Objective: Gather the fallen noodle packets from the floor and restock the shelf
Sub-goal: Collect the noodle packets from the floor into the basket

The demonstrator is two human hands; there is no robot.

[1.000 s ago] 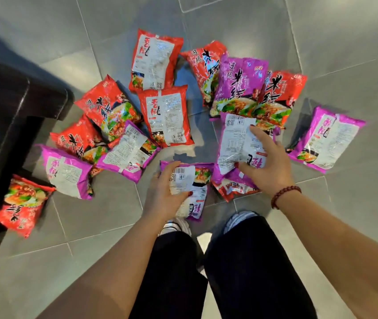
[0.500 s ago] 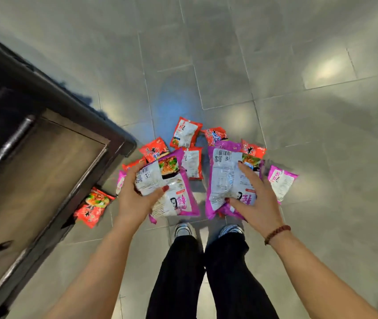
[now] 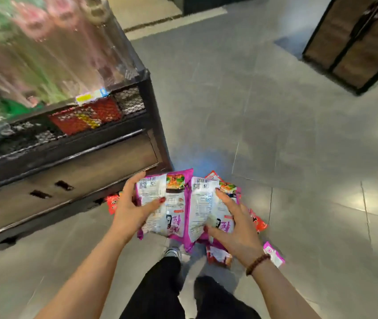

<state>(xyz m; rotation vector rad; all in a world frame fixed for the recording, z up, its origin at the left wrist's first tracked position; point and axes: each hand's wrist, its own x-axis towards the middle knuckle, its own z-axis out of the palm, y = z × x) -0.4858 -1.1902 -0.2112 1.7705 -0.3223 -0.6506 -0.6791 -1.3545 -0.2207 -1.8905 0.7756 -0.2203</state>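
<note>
— Carrying both up to the black wire-mesh shelf (image 3: 129, 103) on the left: any tips?
— Lift flat, clear of the mesh lip, then slide in beside the red packaged stock (image 3: 86, 116); no squeezing, likely brittle inside.
— And the left hand (image 3: 130, 212)?
— Curled round one glossy purple-and-white plastic noodle packet (image 3: 160, 203), printed back up, barcode showing, held above the grey tiled floor (image 3: 298, 157).
— And the right hand (image 3: 238, 231)?
— Gripping a second purple packet (image 3: 203, 210), edges touching the first. More red packets (image 3: 258, 223) lying below on the floor.

Glossy plastic noodle packets (image 3: 165, 203), black metal mesh shelf (image 3: 128, 100), polished floor tiles (image 3: 298, 146)
</note>
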